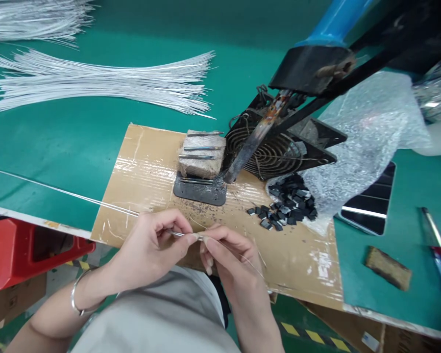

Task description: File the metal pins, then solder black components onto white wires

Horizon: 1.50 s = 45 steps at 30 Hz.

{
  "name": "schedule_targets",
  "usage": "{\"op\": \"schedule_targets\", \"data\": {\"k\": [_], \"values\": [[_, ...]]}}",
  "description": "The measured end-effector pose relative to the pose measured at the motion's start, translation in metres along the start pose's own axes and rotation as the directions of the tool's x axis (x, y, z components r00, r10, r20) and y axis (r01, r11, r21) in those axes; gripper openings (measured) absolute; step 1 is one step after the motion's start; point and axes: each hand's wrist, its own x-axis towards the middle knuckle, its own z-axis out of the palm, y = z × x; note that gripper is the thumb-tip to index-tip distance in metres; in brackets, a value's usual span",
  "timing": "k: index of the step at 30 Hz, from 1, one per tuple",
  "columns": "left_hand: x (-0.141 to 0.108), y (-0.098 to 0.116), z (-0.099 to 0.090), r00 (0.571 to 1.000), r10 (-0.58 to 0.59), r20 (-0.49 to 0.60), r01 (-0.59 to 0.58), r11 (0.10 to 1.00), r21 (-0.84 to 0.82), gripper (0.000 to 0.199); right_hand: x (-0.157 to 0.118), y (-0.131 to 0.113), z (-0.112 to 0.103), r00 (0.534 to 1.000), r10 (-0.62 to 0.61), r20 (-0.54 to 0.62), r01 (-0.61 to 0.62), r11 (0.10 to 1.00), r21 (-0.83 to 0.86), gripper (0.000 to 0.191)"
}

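Both the left hand (149, 251) and right hand (231, 254) pinch closed on a slim silvery metal rod (175, 233), close together, apparently to steady its half-hidden end.

You face a wide green table (59, 142) with a pale, worn front edge (18, 215), above a green floor (292, 313) marked with yellow-and-black striped tape (314, 336).

1 slim metal rod (176, 234) — partly hidden in fingers (178, 248); pale strands (128, 211) running left.
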Motion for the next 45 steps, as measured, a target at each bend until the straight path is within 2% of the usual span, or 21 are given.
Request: {"op": "schedule_targets", "data": {"k": [4, 10, 18, 29, 36, 45], "values": [[0.002, -0.002, 0.001, 1.0, -0.004, -0.023, 0.003, 0.999, -0.04, 0.022, 0.0, 0.002, 0.004, 1.0, -0.013, -0.023, 0.014, 0.999, 0.044, 0.015], [0.002, 0.0, 0.002, 0.999, -0.024, -0.024, 0.022, 0.997, -0.078, 0.022, -0.003, 0.007, 0.006, 0.996, -0.074, -0.044, 0.075, 0.997, 0.022, 0.011], [0.001, -0.001, 0.003, 0.999, -0.023, -0.041, 0.02, 0.997, -0.072, 0.023, -0.003, 0.007, 0.007, 0.997, -0.055, -0.051, 0.057, 0.998, 0.036, 0.014], [-0.003, -0.009, 0.006, 0.991, 0.081, -0.104, -0.079, 0.997, 0.02, 0.023, 0.0, 0.003, 0.015, 0.995, -0.028, -0.094, 0.036, 0.995, 0.089, 0.014], [-0.006, -0.016, 0.013, 0.97, 0.17, -0.177, -0.156, 0.984, 0.087, 0.021, 0.002, 0.004, 0.019, 0.992, -0.019, -0.128, 0.04, 0.987, 0.157, 0.016], [-0.005, -0.017, 0.016, 0.972, 0.109, -0.206, -0.114, 0.993, -0.011, 0.02, 0.001, 0.005, 0.024, 0.986, -0.036, -0.165, 0.063, 0.986, 0.157, 0.014]]}}
